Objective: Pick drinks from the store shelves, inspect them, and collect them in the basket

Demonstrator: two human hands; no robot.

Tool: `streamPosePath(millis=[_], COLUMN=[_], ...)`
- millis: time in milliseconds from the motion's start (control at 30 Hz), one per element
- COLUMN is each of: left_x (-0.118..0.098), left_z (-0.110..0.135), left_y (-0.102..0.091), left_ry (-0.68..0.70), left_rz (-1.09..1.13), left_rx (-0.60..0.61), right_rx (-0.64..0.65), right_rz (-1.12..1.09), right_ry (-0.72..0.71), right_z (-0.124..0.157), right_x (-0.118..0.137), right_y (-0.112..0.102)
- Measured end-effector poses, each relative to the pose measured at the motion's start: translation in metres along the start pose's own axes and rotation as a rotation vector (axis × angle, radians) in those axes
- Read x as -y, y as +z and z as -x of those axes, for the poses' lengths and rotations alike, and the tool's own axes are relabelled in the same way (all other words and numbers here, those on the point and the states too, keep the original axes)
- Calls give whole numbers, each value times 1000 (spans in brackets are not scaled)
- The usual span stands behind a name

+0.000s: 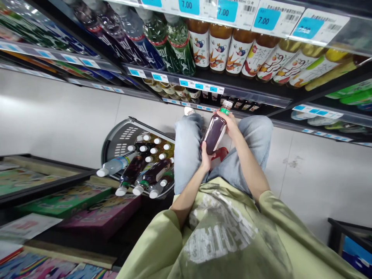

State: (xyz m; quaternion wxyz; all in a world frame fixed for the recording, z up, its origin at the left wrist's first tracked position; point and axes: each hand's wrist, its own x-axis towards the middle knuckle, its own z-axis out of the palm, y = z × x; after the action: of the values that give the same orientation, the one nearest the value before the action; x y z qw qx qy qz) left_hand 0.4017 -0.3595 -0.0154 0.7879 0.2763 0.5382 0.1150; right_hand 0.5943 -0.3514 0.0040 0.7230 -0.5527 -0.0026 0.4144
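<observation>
A dark bottle of drink (214, 133) with a white cap and a green neck band lies tilted between my knees, its cap toward the shelf. My left hand (206, 157) is closed around its base. Near the neck, my right hand (228, 121) grips the same bottle. To my left on the floor stands a grey shopping basket (124, 133) holding several white-capped bottles. One of them, a clear bottle (114, 166), sticks out over the rim. Something red (220, 155) shows below the held bottle, partly covered by it.
Ahead, a store shelf carries rows of bottles, among them tea bottles (219, 48) and green-labelled bottles (181, 48), above price tags (200, 86). Behind on the left is a rack with colourful boxes (66, 197). A dark-framed stand (348, 232) is at lower right.
</observation>
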Motion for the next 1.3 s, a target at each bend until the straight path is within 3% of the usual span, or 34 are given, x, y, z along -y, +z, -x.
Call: streamPosePath(millis=[100,200,367,533,1067,1300], left_x=[5,7,4,3,4,7], left_z=[-3,0,9,10,8,4], left_y=[-6,-9,-7,-5,-7,-16], left_ry=[213,384,480,598,616,622], left_rz=[-227,-422,-714,-783,-782,-673], left_rx=[-135,-180,-199,-240,-203,-55], right_rx=[-99,-133,-127,-84,-23,-10], right_rz=[115,108,-53,-96,-109,-73], right_ry=[26,35,2,-49,-74,-83], right_z=[-4,-6,-8,-9,-13,-5], right_x=[-5,-6,0,-2,-7,2], right_y=[-5,-8,-11,-15,-19,-13])
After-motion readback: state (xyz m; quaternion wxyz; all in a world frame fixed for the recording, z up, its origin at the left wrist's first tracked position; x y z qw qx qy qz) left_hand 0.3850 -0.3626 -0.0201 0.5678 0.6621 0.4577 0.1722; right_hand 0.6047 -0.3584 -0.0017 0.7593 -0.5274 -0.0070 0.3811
